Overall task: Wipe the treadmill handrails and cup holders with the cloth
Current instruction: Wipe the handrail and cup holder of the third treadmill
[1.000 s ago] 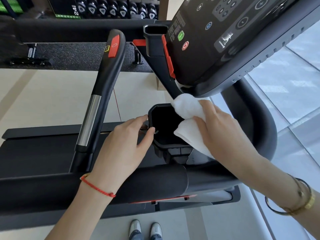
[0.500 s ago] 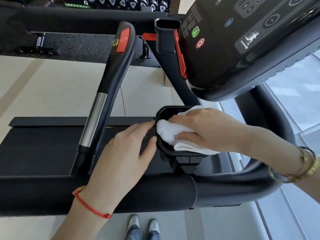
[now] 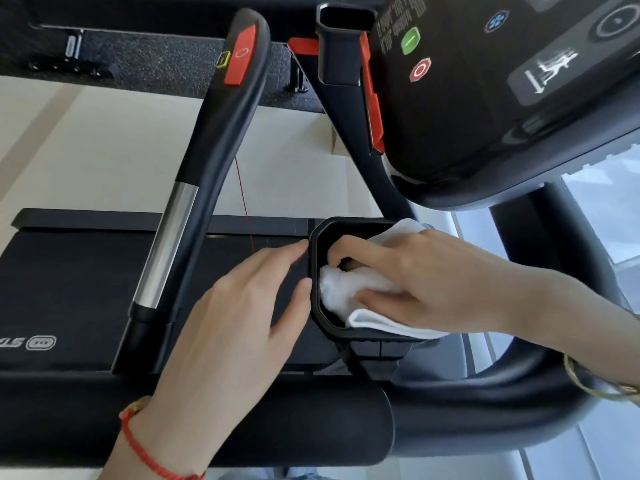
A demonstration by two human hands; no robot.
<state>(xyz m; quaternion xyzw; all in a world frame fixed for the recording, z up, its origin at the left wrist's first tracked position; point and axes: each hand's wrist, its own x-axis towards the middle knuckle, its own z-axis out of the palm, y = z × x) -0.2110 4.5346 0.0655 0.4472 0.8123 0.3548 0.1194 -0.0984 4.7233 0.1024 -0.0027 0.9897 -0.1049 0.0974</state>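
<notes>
A black cup holder (image 3: 314, 271) sits at the centre, below the treadmill console. My right hand (image 3: 426, 282) grips a white cloth (image 3: 341, 292) and pushes it down inside the holder; part of the cloth hangs over the near right rim. My left hand (image 3: 242, 306) lies flat with straight fingers, its fingertips touching the holder's left wall. A black and silver handrail (image 3: 180, 216) with a red button runs up on the left. A thick padded handrail (image 3: 277, 417) crosses the front.
The console (image 3: 485, 81) with green and red buttons overhangs at the top right. A second cup holder (image 3: 343, 19) stands at the top centre. The black running belt (image 3: 69, 289) lies below on the left. A curved rail (image 3: 519, 393) sweeps round on the right.
My right hand has brought the cloth from the holder's far right rim down into the holder. My left hand has stayed against the left wall. The view has shifted slightly.
</notes>
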